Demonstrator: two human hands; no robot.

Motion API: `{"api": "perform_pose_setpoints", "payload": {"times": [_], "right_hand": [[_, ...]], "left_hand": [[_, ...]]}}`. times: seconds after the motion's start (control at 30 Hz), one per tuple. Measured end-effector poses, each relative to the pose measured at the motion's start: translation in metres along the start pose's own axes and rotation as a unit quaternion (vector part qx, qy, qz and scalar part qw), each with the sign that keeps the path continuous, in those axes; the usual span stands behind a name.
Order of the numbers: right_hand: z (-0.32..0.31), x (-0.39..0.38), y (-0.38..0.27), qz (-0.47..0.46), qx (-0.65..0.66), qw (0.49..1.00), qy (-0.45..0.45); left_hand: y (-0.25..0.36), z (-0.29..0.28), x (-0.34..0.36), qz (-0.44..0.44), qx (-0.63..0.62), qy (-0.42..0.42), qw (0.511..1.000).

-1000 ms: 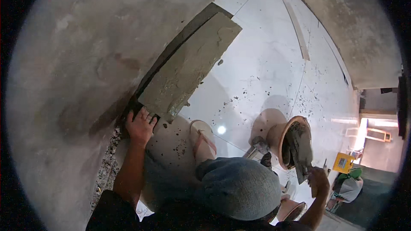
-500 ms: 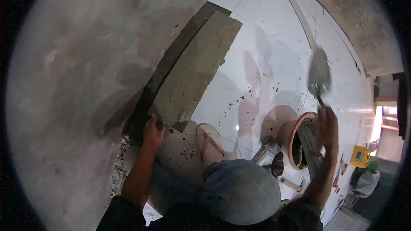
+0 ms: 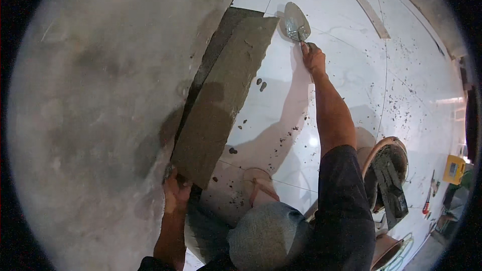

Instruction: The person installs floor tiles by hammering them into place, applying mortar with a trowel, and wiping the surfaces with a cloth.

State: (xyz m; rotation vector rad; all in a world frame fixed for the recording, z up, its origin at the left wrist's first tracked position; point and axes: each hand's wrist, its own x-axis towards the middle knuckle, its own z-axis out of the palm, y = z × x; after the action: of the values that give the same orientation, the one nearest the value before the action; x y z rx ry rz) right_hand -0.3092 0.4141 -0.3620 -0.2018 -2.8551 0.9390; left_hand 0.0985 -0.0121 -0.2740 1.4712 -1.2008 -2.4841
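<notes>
A long rectangular slab coated with wet grey mortar [image 3: 221, 98], apparently a strip of tile, lies slanting beside the concrete wall. My left hand [image 3: 176, 190] is closed at its near end, fingers at the edge and partly hidden. Beyond the slab's far right corner, my right hand [image 3: 314, 60] grips the handle of a trowel [image 3: 295, 21]. The trowel's rounded blade has wet mortar on it and is apart from the slab, over the white floor tiles [image 3: 281, 105]. A dark bare strip [image 3: 213, 47] runs between slab and wall.
A mortar bucket [image 3: 369, 170] stands at the right, with a grey mortar-smeared bar [image 3: 390, 188] across it. Mortar crumbs dot the floor. A long pale strip [image 3: 364, 5] lies far right; a yellow box-shaped device [image 3: 454, 169] and a red-handled tool [image 3: 426, 207] are at the right edge.
My right hand has swung the trowel from above the bucket leftward and away to the slab's far end. The slab's mortar looks smoother now. My left hand stays at the near end.
</notes>
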Motion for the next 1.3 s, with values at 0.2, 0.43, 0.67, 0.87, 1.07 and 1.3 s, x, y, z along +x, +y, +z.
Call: {"api": "perform_pose_setpoints", "payload": {"times": [0.2, 0.43, 0.67, 0.87, 1.07, 1.3], "right_hand": [[0.002, 0.016, -0.001, -0.047, 0.042, 0.998, 0.025], [0.017, 0.005, -0.011, -0.052, 0.088, 0.995, 0.011], [-0.017, -0.041, -0.028, -0.126, 0.107, 0.986, -0.009], [-0.055, -0.094, -0.063, -0.122, 0.092, 0.985, -0.074], [-0.089, -0.166, -0.099, -0.155, 0.05, 0.98, -0.111], [-0.137, -0.256, -0.15, -0.229, 0.014, 0.953, -0.197]], "left_hand": [[0.024, 0.019, -0.011, -0.058, -0.024, 0.037, 0.997], [0.026, 0.034, -0.025, -0.007, 0.075, 0.026, 0.997], [0.03, 0.022, -0.02, -0.085, -0.054, 0.078, 0.992], [0.027, 0.017, -0.014, -0.006, 0.119, 0.02, 0.993], [0.033, 0.027, -0.032, 0.153, 0.4, -0.026, 0.903], [0.024, 0.003, -0.009, 0.219, 0.502, 0.001, 0.837]]}}
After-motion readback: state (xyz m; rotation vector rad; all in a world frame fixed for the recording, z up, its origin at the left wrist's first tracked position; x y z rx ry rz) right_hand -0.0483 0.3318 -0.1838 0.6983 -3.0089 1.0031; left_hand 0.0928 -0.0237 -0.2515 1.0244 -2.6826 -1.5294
